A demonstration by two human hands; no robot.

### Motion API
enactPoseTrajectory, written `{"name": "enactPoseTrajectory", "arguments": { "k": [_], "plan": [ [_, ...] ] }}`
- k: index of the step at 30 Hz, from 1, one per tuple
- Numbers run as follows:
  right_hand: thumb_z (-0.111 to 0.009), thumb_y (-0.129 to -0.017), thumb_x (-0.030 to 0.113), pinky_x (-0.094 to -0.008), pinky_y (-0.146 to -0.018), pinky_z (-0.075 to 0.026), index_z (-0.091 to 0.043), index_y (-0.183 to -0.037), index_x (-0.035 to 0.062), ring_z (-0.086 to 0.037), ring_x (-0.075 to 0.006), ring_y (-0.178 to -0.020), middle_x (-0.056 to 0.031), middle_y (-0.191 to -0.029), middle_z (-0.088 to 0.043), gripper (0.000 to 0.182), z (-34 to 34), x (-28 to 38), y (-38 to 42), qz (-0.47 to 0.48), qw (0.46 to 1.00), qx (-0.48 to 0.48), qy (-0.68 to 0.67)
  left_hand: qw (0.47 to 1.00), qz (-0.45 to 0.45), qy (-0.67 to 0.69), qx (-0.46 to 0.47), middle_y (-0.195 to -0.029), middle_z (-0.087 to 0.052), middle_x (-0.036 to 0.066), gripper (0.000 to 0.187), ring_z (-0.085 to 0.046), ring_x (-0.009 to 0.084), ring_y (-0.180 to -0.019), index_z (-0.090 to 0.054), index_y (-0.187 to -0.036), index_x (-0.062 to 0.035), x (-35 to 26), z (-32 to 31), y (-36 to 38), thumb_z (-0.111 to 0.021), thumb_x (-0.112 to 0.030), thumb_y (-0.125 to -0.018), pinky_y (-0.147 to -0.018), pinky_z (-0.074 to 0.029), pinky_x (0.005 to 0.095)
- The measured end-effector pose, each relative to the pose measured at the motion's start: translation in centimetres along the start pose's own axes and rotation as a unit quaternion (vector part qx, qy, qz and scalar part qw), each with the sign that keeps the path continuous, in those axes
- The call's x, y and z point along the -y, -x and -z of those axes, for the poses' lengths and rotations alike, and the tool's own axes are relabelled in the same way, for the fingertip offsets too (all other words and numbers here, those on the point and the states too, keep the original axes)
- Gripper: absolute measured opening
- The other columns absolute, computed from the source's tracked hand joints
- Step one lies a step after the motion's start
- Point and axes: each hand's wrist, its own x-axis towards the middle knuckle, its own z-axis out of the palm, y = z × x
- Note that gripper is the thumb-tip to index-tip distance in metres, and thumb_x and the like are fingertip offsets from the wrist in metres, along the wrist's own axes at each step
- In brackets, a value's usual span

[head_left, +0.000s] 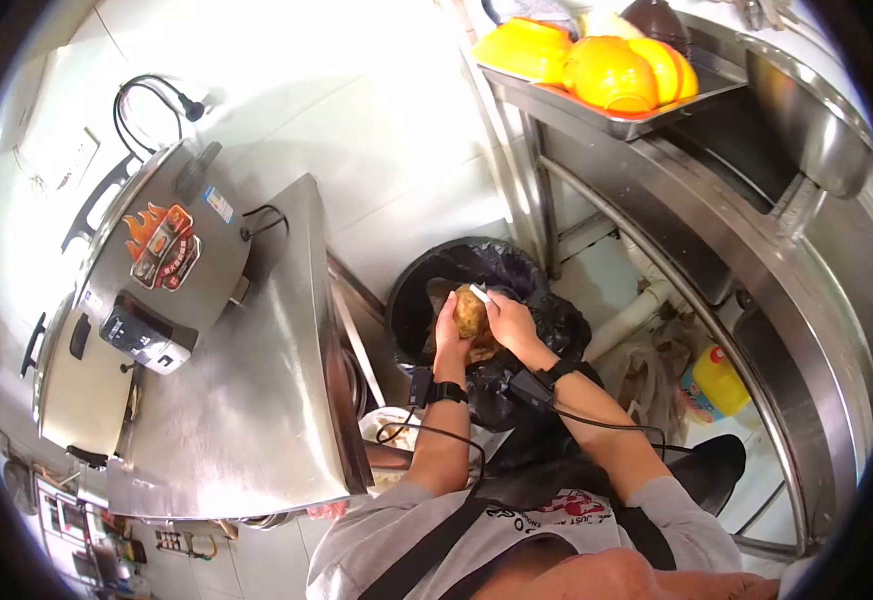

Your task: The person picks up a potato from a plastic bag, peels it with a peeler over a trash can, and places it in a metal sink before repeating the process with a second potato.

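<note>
My left hand [448,330] is closed around a brown, rough-skinned potato [471,314]. A white peeler [479,293] is gripped in my right hand [512,323], its tip at the upper right of the potato; the blade is too small to make out. Both hands are over a bin lined with a black plastic bag [409,285]. Some brownish scraps show inside the bin below the potato. Black straps with small devices and cables sit on both wrists.
At left, a steel table [247,420] carries a large electric cooker [182,240] and a dark bottle [147,333]. A steel sink counter [697,200] at right holds a tray of orange bowls [612,75]. A yellow jug [719,380] stands on the floor.
</note>
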Motion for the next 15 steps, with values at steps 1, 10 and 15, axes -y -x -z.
{"name": "enactPoseTrajectory", "arguments": {
  "k": [1, 10, 15],
  "plan": [
    [-0.05, -0.089, 0.023, -0.0434, -0.081, -0.048, -0.059, -0.118, 0.0072, -0.06, -0.0375, -0.093, -0.0208, -0.102, -0.063, 0.034, -0.6, 0.2, 0.1, -0.032, 0.998, 0.036, 0.03, 1.0, -0.001, -0.001, -0.011, -0.109, -0.063, 0.006, 0.044, -0.06, 0.0241, -0.101, -0.059, -0.113, -0.0121, 0.0, 1.0, -0.5, -0.06, -0.045, -0.085, -0.084, -0.047, 0.0445],
    [-0.043, -0.09, 0.024, -0.0478, -0.082, -0.046, -0.062, -0.098, 0.0017, -0.059, -0.0411, -0.091, -0.0232, -0.093, -0.063, 0.03, -4.1, -2.3, 4.9, -0.017, 0.964, 0.258, 0.064, 0.99, -0.062, 0.069, -0.101, -0.117, -0.059, 0.009, 0.057, -0.056, 0.0303, -0.104, -0.057, -0.118, -0.0085, 2.4, 3.9, -1.1, -0.052, -0.056, -0.087, -0.089, -0.045, 0.0477],
    [-0.047, -0.089, 0.026, -0.0442, -0.079, -0.048, -0.061, -0.11, 0.0065, -0.059, -0.0397, -0.091, -0.0216, -0.097, -0.063, 0.032, -1.8, -2.2, 3.7, -0.032, 0.982, 0.188, 0.014, 0.991, -0.084, 0.106, 0.009, -0.115, -0.06, 0.009, 0.055, -0.056, 0.0289, -0.104, -0.057, -0.117, -0.0097, 2.7, 4.6, -2.7, -0.053, -0.055, -0.086, -0.089, -0.045, 0.047]
  ]
}}
